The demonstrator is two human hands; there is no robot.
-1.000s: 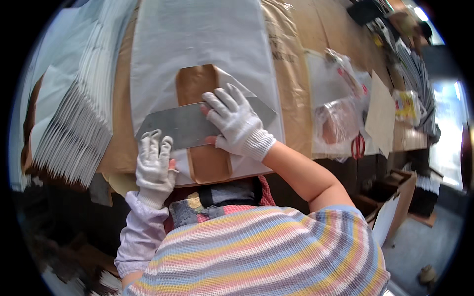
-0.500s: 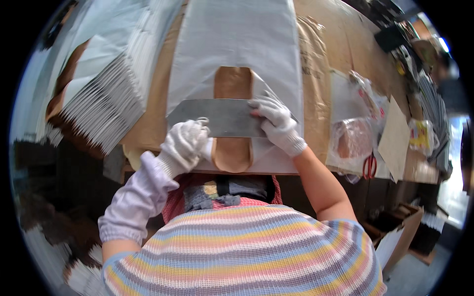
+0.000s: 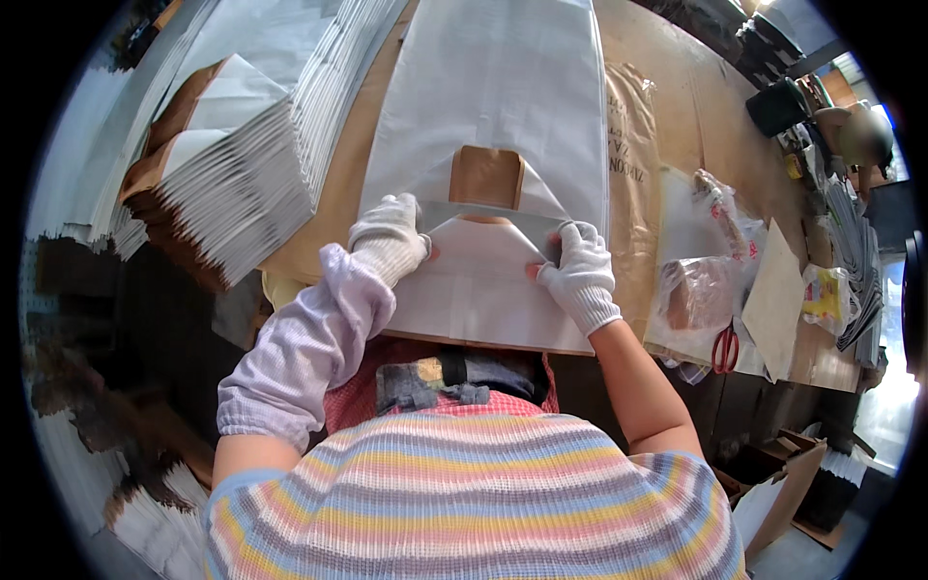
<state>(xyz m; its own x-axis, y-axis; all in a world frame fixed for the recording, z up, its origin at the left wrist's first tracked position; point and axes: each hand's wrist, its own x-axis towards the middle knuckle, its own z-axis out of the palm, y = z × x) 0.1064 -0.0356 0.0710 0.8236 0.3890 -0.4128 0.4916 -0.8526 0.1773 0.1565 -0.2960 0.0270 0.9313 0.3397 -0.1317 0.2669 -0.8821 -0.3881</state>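
Observation:
A white paper bag [image 3: 493, 87] lies on top of the others in front of me, its brown inner flap [image 3: 486, 179] showing at the opened end. Across that end lies a flat grey metal plate [image 3: 535, 228], mostly covered by the white flap [image 3: 474, 290] folded up over it. My left hand [image 3: 390, 237], in a white glove, is closed round the plate's left end and the flap's edge. At the opposite end my gloved right hand [image 3: 583, 271] pinches the plate and flap, thumb on the paper.
Folded white bags with brown ends [image 3: 232, 184] are stacked on the left. At right are a brown paper sheet [image 3: 633, 164], a clear plastic bag [image 3: 696, 295], red scissors [image 3: 725, 349], a beige card [image 3: 773, 300] and a yellow packet [image 3: 825, 295]. An open carton [image 3: 778, 483] stands below right.
The near flap, flat with its brown side showing before, is now folded up over the plate. Both hands have shifted to the plate's ends, the left one upward, the right one lower.

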